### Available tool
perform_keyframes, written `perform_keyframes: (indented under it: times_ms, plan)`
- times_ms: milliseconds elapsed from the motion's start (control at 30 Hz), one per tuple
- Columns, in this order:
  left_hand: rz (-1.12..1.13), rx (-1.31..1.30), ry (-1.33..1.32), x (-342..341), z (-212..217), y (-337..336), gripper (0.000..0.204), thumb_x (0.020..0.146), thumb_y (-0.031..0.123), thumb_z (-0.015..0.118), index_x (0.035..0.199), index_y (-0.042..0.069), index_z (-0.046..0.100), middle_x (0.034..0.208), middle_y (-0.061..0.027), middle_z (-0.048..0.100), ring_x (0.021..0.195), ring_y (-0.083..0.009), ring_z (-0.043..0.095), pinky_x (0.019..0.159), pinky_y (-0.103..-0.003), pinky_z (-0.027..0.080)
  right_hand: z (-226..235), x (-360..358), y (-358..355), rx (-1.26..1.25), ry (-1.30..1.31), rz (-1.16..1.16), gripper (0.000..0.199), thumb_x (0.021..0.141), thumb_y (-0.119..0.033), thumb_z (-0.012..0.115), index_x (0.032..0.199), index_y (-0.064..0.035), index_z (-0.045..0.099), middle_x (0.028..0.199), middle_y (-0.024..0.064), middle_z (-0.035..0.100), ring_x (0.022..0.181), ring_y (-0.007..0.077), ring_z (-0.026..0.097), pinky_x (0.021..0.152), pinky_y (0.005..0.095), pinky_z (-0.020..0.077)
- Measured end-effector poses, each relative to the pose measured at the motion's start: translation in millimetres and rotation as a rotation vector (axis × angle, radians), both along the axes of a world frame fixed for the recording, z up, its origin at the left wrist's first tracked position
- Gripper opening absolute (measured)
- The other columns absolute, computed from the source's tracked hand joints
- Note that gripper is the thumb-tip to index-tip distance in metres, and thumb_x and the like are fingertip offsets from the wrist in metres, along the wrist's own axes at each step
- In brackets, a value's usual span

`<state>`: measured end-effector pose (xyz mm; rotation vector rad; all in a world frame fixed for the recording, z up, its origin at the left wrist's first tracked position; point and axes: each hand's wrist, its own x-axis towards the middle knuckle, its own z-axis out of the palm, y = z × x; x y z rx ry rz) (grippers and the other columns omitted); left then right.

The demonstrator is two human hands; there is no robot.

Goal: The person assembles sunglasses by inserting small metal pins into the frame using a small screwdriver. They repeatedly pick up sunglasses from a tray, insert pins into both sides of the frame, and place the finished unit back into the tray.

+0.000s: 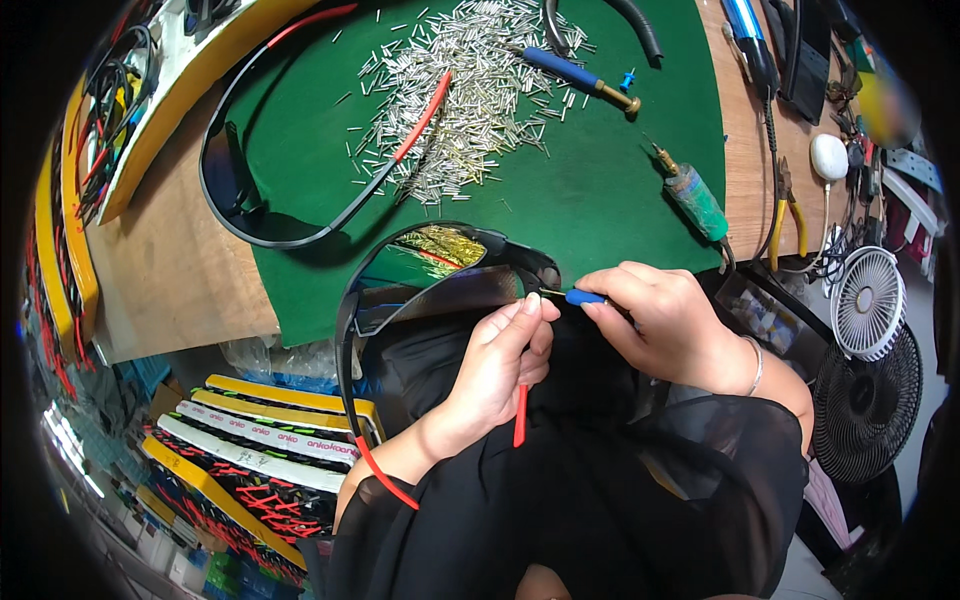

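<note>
Red-tipped black glasses (425,300) are being gripped in the curled left hand (500,360); a blue-handled screwdriver (583,297) is being pinched by the nearly closed right hand (665,318).

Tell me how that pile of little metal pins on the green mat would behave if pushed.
The metal pins would likely scatter rather than move as one: they lie loose, with strays around the edges. Single pins may roll, since they look thin and rod-shaped. Each is probably light, being tiny beside the blue-handled tool.
</note>
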<state>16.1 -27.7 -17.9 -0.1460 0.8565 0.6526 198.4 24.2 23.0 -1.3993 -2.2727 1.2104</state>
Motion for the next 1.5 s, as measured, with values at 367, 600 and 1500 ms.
perform_keyframes:
  times_ms: [367, 600, 1500]
  plan:
    - [0.014, -0.03, -0.008, 0.0, 1.0, -0.1, 0.023, 0.094, 0.027, 0.043, 0.09, 0.007, 0.054, 0.06, 0.0038, 0.039, 0.046, -0.0035, 0.029, 0.04, -0.016, 0.024, -2.8, -4.1, -0.9, 0.047, 0.028, -0.039, 0.01, 0.077, -0.01, 0.061, 0.086, -0.0057, 0.058, 0.069, 0.0104, 0.057, 0.06, 0.0285, 0.058, 0.052, 0.0345, 0.0477]
    - [0.029, -0.018, -0.025, -1.1, -0.5, -0.9, 0.023, 0.095, 0.028, 0.043, 0.091, 0.007, 0.053, 0.061, 0.0037, 0.039, 0.047, -0.0036, 0.029, 0.04, -0.016, 0.024, 3.4, -5.5, 2.1, 0.076, -0.035, 0.014, 0.015, 0.073, -0.009, 0.064, 0.087, -0.0083, 0.059, 0.07, 0.0073, 0.052, 0.06, 0.0257, 0.057, 0.052, 0.0325, 0.0476]
    - [-0.13, 0.052, -0.123, -4.6, -15.2, 4.1, 0.033, 0.093, 0.039, 0.043, 0.076, 0.011, 0.046, 0.053, 0.0055, 0.028, 0.045, -0.0042, 0.023, 0.041, -0.019, 0.018, 6.2, -22.2, 3.8, 0.002, -0.144, 0.043, 0.013, 0.077, -0.012, 0.06, 0.082, -0.0021, 0.056, 0.06, 0.0069, 0.049, 0.052, 0.0219, 0.054, 0.047, 0.0304, 0.0447]
